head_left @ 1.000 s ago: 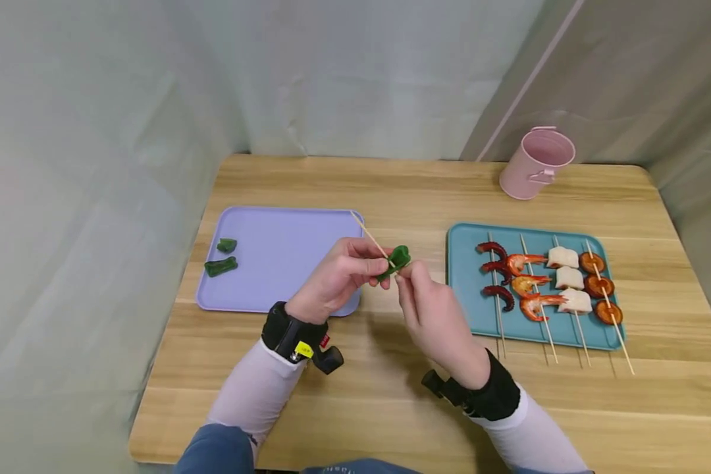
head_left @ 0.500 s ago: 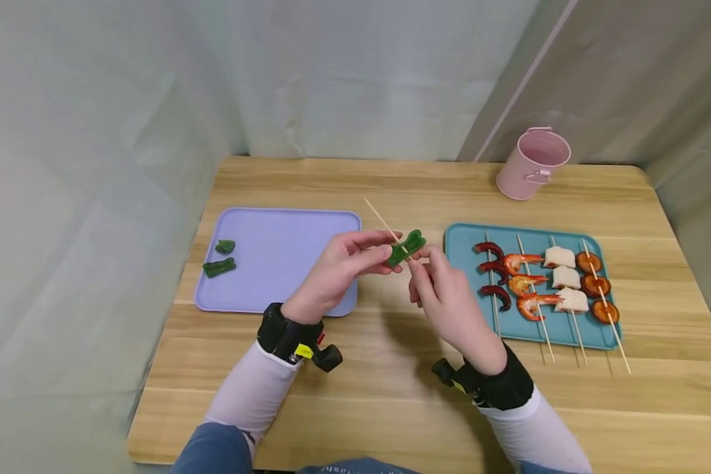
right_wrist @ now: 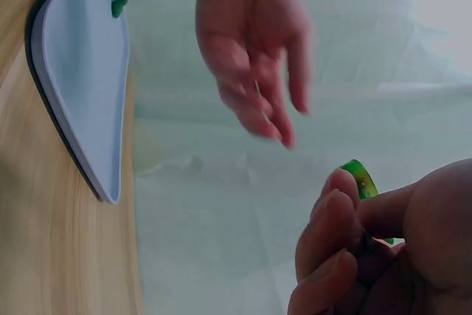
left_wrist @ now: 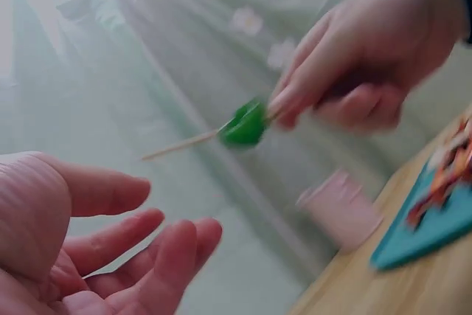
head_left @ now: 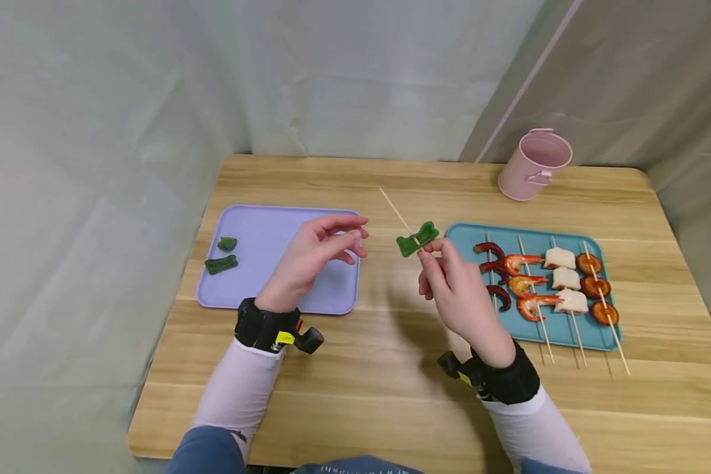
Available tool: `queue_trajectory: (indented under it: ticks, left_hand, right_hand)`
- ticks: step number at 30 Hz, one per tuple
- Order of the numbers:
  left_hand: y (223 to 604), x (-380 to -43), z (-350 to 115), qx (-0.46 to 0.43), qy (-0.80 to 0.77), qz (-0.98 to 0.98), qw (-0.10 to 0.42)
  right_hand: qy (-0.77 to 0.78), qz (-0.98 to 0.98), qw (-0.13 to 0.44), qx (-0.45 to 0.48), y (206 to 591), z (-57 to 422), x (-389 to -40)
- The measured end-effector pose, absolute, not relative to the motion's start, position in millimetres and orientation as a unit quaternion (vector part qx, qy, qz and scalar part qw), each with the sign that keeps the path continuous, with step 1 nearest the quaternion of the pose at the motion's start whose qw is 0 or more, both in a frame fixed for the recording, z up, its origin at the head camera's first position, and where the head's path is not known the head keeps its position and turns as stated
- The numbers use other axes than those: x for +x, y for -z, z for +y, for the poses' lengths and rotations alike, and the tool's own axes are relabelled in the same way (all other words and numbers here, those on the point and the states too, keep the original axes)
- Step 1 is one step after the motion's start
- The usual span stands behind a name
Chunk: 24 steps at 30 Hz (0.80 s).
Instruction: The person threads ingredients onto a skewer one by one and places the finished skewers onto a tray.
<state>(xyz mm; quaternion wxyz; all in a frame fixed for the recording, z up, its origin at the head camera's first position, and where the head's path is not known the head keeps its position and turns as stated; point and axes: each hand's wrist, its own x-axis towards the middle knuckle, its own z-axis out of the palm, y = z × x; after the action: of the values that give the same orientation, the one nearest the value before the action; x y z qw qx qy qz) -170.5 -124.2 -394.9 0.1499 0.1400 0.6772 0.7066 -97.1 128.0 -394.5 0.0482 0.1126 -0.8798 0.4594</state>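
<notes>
My right hand [head_left: 465,293] pinches a thin wooden skewer [head_left: 394,209] near its lower end, just below a green pepper piece [head_left: 417,239] threaded on it. The skewer's bare length points up and to the left, above the table. My left hand [head_left: 314,257] is apart from the skewer, fingers loosely extended over the right part of the purple tray [head_left: 261,227], holding nothing. Two more green pepper pieces, a longer one [head_left: 221,264] and a shorter one [head_left: 227,244], lie at that tray's left side. In the left wrist view the pepper piece [left_wrist: 245,125] sits right at the right hand's fingertips.
On the right, a teal tray [head_left: 463,232] bears skewers of octopus tentacles [head_left: 493,268], shrimp [head_left: 527,284], white chunks [head_left: 567,278] and brown round slices [head_left: 596,287]. Their stick ends overhang its front edge. A pink bucket [head_left: 527,168] stands behind it. Curtains hang beyond the wooden table [head_left: 355,401].
My left hand has let go of the pepper piece and moved left toward the purple tray. The right hand has shifted slightly right, carrying the skewer with the pepper on it.
</notes>
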Motion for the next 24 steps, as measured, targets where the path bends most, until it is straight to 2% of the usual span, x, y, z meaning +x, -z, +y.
queue_trajectory:
  ticks: [7, 13, 16, 24]
  left_hand:
    - [396, -182, -201, 0.066, -0.605, 0.791, 0.067]
    - [409, -182, -270, 0.007, -0.398, 0.917, -0.024]
    - [416, -178, -297, -0.005, -0.314, 0.949, -0.031]
    - [432, -163, -331, -0.012, -0.211, 0.977, 0.000]
  right_hand:
    - [-0.455, -0.883, 0.045, 0.103, 397, 133, -100]
    - [-0.457, -0.882, 0.051, 0.098, 394, 137, -101]
    - [-0.454, -0.884, 0.053, 0.096, 394, 139, -101]
    - [-0.460, -0.882, 0.051, 0.095, 392, 140, -100]
